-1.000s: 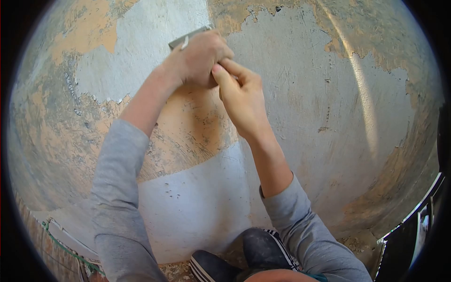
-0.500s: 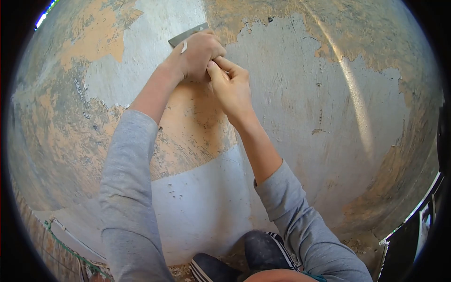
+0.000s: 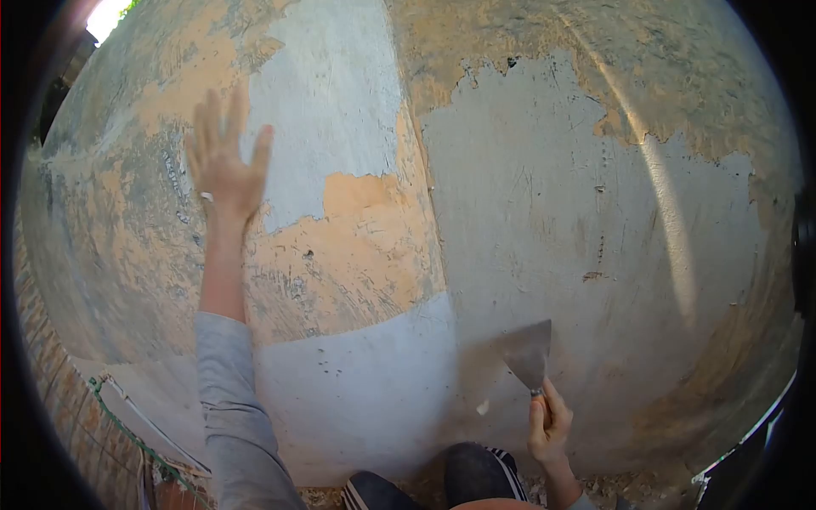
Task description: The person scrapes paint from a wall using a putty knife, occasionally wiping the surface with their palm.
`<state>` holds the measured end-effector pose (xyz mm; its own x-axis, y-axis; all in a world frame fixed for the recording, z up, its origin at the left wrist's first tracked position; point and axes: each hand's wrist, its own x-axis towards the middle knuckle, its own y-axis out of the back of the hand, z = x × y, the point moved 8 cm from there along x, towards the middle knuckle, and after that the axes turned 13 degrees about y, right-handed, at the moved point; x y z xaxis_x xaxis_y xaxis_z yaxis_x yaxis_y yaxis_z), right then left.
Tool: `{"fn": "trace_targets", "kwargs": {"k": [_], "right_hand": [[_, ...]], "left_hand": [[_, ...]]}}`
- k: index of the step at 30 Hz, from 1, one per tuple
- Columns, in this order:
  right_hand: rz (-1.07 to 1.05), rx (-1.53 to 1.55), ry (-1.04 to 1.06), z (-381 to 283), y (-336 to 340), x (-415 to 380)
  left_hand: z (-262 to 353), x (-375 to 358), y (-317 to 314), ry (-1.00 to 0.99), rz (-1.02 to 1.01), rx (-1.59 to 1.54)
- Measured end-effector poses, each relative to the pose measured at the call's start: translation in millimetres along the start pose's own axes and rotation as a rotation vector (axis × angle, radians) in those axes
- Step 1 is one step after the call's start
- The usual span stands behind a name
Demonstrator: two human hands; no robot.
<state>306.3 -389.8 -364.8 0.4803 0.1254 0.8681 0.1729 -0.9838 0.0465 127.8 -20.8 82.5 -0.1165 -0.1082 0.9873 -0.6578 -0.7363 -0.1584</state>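
My left hand [image 3: 228,166] is spread against the upper left of the wall, fingers apart and nothing held. It lies at the left edge of a patch of pale paint [image 3: 327,102]. Lower right, my right hand [image 3: 551,429] grips the handle of a putty knife [image 3: 529,353], its wide blade pointing up in front of the grey paint. Between the hands, bare peach plaster [image 3: 365,246] shows with ragged paint edges around it. A small pale flake [image 3: 483,408] is seen left of my right hand.
Grey paint [image 3: 527,204] covers the wall's right part, crossed by a strip of sunlight [image 3: 667,212]. Debris [image 3: 646,484] lies along the wall's foot near my knees [image 3: 480,472]. A green cord [image 3: 127,425] runs at lower left beside brickwork [image 3: 64,399].
My hands have separated. The left moved off the knife to the left and opened on the wall; the right took the knife down to the lower right. More peach plaster is visible mid-wall.
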Motion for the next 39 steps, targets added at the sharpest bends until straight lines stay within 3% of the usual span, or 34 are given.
{"fn": "trace_targets", "kwargs": {"k": [4, 7, 9, 12, 14, 17, 20, 21, 23, 25, 27, 29, 30, 32, 35, 38, 39], "right_hand": [[-0.004, -0.06, -0.09, 25.7, 31.6, -75.6], [0.008, -0.018, -0.132, 25.8, 40.6, -105.1], [0.005, 0.017, -0.16, 21.9, 38.3, -110.8], [-0.053, 0.066, -0.139, 19.8, 25.4, -107.1], [-0.121, 0.101, -0.061, 18.8, 10.2, -89.9], [-0.11, 0.243, 0.21, -2.8, -7.8, -51.4], [-0.163, 0.248, 0.394, -20.2, -12.5, -23.0], [-0.131, 0.277, 0.348, -15.9, -13.8, -21.9], [-0.067, 0.335, 0.254, -4.7, -16.5, -27.5], [-0.12, 0.398, 0.104, 16.3, -26.1, -36.2], [-0.175, 0.45, 0.053, 21.9, -38.4, -33.6], [-0.228, 0.486, 0.108, 16.2, -49.5, -16.3], [-0.258, 0.458, 0.238, 12.6, -49.7, -5.7], [-0.301, 0.393, 0.499, 13.5, -47.1, 12.8], [-0.367, 0.371, 0.553, 28.9, -40.0, 29.2], [-0.396, 0.487, 0.337, 58.5, -37.2, 22.4], [-0.443, 0.49, 0.388, 50.6, -36.6, 29.0]], "left_hand": [[-92.4, -25.1, 5.1, 0.34, 0.01, 0.025], [-95.6, -96.5, 28.4, 0.389, -0.065, 0.019], [-72.4, -158.9, 41.3, 0.327, -0.109, -0.012], [-10.8, -248.5, 59.0, -0.007, -0.251, -0.14], [4.0, -275.2, 65.8, -0.125, -0.387, -0.083], [-18.9, -219.2, 60.9, 0.098, -0.266, -0.058], [-66.6, -141.3, 36.3, 0.513, -0.17, -0.033], [-69.8, -120.8, 30.1, 0.6, -0.144, 0.012], [-21.4, -96.9, 22.7, 0.375, -0.099, -0.067], [61.1, -108.3, 30.7, -0.021, -0.286, -0.158], [104.3, -140.7, 27.2, -0.254, -0.473, -0.229], [70.2, -117.2, 26.3, -0.062, -0.315, -0.065], [50.3, -103.0, 25.0, 0.034, -0.231, 0.012], [-29.2, -84.0, 23.6, 0.596, -0.123, -0.064], [-10.7, -97.6, 15.8, 0.445, -0.067, -0.051], [80.1, -161.5, 35.9, -0.114, -0.328, -0.138], [91.8, -183.1, 38.7, -0.243, -0.408, -0.127]]}}
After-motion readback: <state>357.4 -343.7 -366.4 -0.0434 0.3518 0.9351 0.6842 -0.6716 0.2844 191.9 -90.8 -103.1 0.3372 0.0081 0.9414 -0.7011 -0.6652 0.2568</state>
